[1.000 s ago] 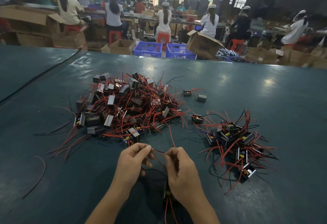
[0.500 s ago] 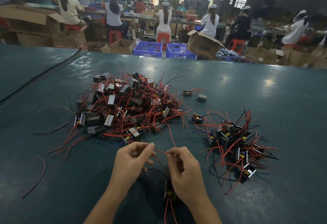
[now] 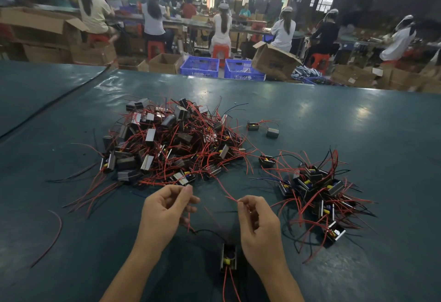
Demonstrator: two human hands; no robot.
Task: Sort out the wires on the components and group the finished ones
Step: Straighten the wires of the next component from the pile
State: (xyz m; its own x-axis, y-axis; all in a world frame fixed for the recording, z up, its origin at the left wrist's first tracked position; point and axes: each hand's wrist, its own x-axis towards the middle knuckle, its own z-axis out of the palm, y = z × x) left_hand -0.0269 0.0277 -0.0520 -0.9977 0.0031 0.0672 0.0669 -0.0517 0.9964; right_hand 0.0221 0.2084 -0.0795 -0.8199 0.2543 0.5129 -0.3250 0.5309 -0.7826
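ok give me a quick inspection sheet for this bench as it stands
surface: teal mat, glossy, with a dark seam at far left.
job's things: big tangled pile at centre; smaller pile at right; one component between the wrists.
clutter: two stray components behind the piles; loose red wire lying alone at left.
grips: left hand pinches a red lead; right hand appears to pinch a red wire end.
cables: red and black leads on the components; nothing else seen.
surroundings: seated workers, cardboard boxes and blue crates beyond the table.
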